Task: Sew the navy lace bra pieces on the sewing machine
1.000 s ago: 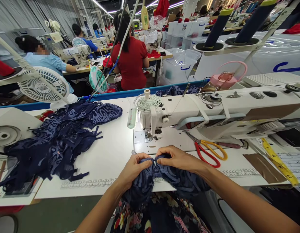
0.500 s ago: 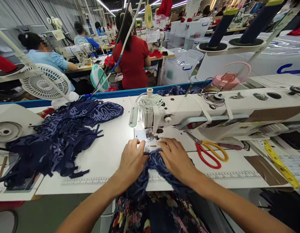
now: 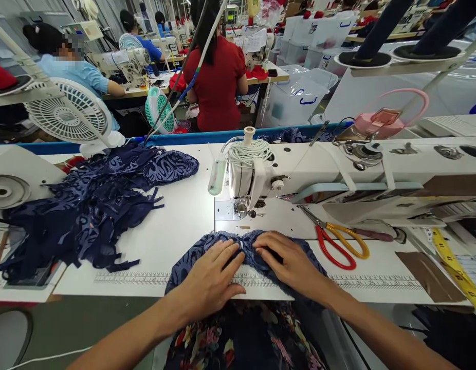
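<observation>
A navy lace bra (image 3: 191, 253) lies across the front edge of the sewing table, its two cups spread to either side of a narrow middle. My left hand (image 3: 215, 272) rests flat on the left cup, fingers stretched out and thumb apart. Near the middle, my right hand (image 3: 288, 259) has its fingers bent and pinched on the upper edge of the right cup. The sewing machine's needle and presser foot (image 3: 240, 209) are just beyond the bra, apart from it.
Red-and-yellow scissors (image 3: 338, 241) lie right of my right hand. A heap of navy lace pieces (image 3: 95, 210) covers the table's left. A printed ruler (image 3: 133, 278) runs along the front edge. A yellow tape measure (image 3: 454, 267) is at far right. People work beyond a fan (image 3: 68, 110).
The bra has come back from the presser foot towards me and lies more spread out. My left hand has moved down and flattened; my right hand keeps near the middle.
</observation>
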### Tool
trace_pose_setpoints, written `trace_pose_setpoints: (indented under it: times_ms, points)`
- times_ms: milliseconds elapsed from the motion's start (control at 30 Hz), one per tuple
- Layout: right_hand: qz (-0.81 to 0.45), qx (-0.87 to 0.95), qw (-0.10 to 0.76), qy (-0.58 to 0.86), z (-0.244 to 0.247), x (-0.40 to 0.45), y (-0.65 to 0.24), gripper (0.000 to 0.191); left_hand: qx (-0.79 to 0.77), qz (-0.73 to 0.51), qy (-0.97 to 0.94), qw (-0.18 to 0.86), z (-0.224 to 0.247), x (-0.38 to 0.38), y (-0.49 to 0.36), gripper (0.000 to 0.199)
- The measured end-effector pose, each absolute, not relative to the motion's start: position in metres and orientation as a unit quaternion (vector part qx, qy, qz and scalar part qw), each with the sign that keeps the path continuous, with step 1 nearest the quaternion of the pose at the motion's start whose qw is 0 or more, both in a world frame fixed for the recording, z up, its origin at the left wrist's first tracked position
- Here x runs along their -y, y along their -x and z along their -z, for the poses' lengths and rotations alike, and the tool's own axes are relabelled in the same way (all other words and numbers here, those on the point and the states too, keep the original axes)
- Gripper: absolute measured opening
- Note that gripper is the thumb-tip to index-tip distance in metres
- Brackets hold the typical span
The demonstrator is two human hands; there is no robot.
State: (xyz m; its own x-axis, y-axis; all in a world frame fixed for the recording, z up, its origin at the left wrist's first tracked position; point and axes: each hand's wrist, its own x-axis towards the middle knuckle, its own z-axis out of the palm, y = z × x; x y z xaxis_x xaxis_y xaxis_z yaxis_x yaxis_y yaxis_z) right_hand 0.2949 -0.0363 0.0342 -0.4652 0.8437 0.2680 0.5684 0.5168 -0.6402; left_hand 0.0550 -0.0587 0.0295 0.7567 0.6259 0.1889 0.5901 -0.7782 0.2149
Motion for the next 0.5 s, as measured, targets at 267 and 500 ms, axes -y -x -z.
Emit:
trace_pose_setpoints:
  times_ms: [267, 500]
  points:
    - [-0.19, 0.821, 0.227, 0.487, -0.024, 0.005, -0.257, 0.011, -0.391, -0.193, -0.9, -0.001, -0.008, 0.083, -0.087, 0.06]
    - [-0.184, 0.819, 0.218, 0.497, -0.012, -0.007, -0.25, 0.016, -0.359, -0.179, -0.916, -0.014, -0.006, 0.082, -0.076, 0.062]
